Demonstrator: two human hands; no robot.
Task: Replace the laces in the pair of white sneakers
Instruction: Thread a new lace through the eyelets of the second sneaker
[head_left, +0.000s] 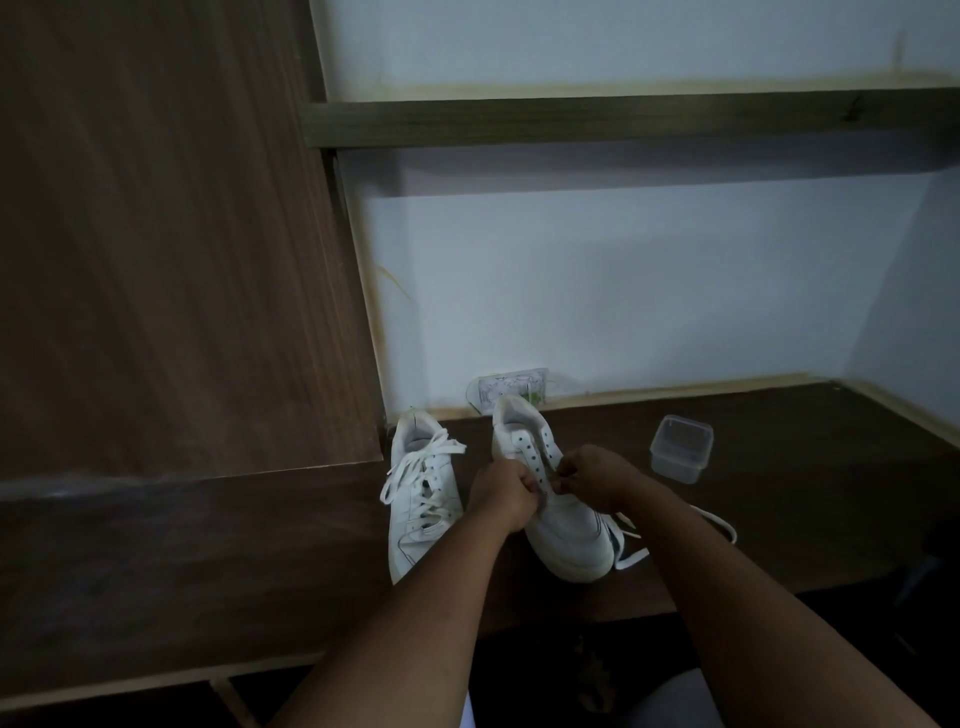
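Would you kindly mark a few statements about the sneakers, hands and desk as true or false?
1. The left sneaker has a lace through its eyelets. True.
2. Both hands work at the right sneaker. True: left hand, right hand.
3. The clear plastic container sits left of both sneakers. False: it sits to their right.
4. The right sneaker's upper eyelets are laced. False: they are bare.

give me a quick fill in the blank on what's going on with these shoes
1. Both hands work at the sneaker on the ____.
2. The left sneaker still has its ____ threaded.
3. The clear plastic tub stands to the ____ of both sneakers.
4. A loose white lace lies on the ____ by the right forearm.

Missing words: right; laces; right; desk
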